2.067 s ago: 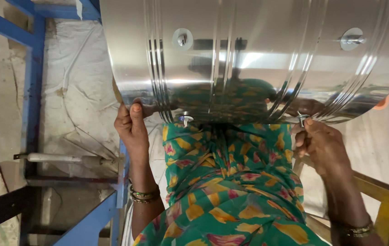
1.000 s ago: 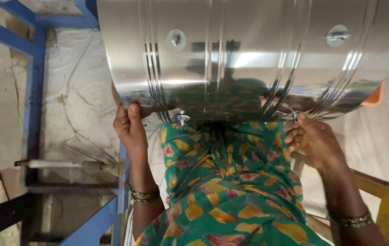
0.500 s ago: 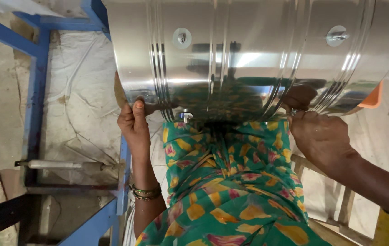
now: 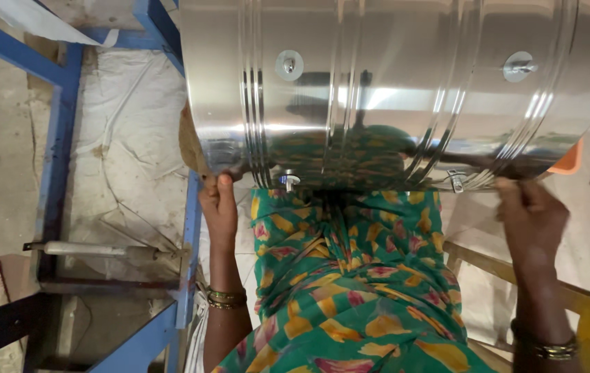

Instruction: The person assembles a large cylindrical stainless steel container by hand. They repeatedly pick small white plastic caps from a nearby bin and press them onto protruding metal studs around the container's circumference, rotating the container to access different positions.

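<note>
Large ribbed shiny steel drum lies sideways against the lap, left hand gripping its lower rim closed, right hand blurred at the rim near a small metal clasp, grip unclear; fittings look mounted.

The steel drum runs off the top and right edges; the right hand is blurred, its grip perhaps closed.

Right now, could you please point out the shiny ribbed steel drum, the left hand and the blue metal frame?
shiny ribbed steel drum (image 4: 378, 90), head view, curved side wall.
left hand (image 4: 219, 207), head view, back of hand.
blue metal frame (image 4: 56, 145), head view, upright bar.
</note>
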